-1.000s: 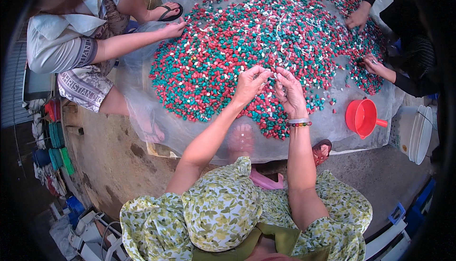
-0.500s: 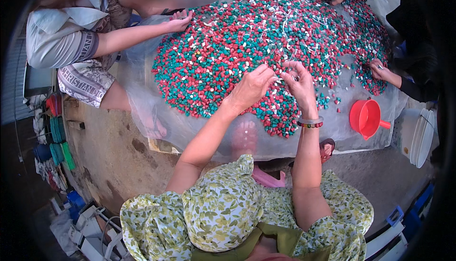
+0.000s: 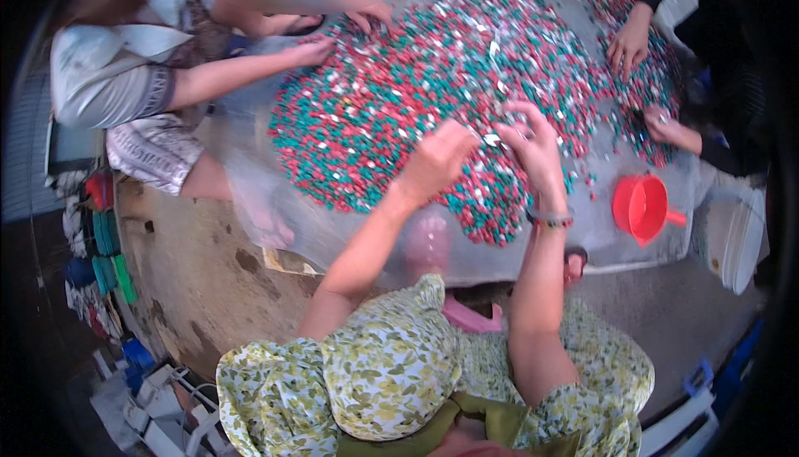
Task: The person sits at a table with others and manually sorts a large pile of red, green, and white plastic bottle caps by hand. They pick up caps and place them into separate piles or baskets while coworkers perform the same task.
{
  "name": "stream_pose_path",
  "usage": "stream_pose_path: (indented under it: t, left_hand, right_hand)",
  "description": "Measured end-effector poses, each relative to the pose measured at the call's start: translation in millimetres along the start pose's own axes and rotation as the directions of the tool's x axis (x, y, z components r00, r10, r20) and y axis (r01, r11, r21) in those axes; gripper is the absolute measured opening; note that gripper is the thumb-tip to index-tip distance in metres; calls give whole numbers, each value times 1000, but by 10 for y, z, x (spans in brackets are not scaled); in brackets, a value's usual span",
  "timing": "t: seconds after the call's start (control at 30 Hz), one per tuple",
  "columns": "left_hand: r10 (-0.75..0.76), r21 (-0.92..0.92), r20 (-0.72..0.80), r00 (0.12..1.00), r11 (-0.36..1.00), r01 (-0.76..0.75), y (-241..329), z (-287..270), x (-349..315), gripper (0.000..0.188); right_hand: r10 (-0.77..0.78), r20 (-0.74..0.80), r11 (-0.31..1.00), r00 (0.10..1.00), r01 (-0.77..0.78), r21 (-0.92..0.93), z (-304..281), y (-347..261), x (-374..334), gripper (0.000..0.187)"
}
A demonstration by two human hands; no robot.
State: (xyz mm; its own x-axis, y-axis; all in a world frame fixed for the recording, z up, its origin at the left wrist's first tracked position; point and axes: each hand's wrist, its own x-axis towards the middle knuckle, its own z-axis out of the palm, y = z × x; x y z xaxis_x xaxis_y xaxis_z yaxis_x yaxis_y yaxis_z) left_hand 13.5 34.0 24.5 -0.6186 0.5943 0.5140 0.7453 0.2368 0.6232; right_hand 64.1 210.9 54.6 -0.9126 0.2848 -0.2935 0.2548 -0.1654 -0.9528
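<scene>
A wide, low heap of small red, green and white pieces (image 3: 366,116) lies in front of me; their exact kind is too small to make out. Over its near part, my left hand (image 3: 437,157) is closed, thumb and fingertips pinched together around something too small to name. Just to its right, my right hand (image 3: 537,149) has its fingers curled in above the heap, and what lies in them is hidden and blurred. Bracelets circle my right wrist. The fingertips of both hands face each other across a small gap.
A red plastic dipper (image 3: 641,209) stands right of the heap on the clear sheet. Beyond it are white buckets (image 3: 732,236). Another person's hand (image 3: 310,52) reaches in from the left; a dark-sleeved co-worker's hands (image 3: 630,45) work at the right.
My hands have drawn slightly apart, the right one shifting a little right. The left-hand person's second hand has come onto the heap. The dark-sleeved co-worker's far hand has moved nearer.
</scene>
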Motion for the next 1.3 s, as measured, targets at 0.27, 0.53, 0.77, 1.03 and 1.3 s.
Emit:
stream_pose_path:
  t: [0.27,0.53,0.77,1.03,1.3]
  left_hand:
    - [-179,191,533,827,978,88,88,123,-3,9]
    - [-363,-748,661,657,-251,614,-33,-111,-147,31]
    - [-524,-828,540,659,-189,528,-10,-159,39,20]
    - [-246,412,404,881,909,65,424,108,76,20]
    - [-311,170,149,939,943,286,443,-458,389,19]
  right_hand:
    - [-397,27,742,918,338,-578,86,-126,-64,29]
    - [42,29,651,999,-50,758,-56,-60,-92,17]
    - [222,152,360,963,-226,905,186,498,-97,21]
    - [51,295,162,954,-299,940,477,1033,-59,34]
    - [318,236,-18,918,-244,970,235,1024,248,36]
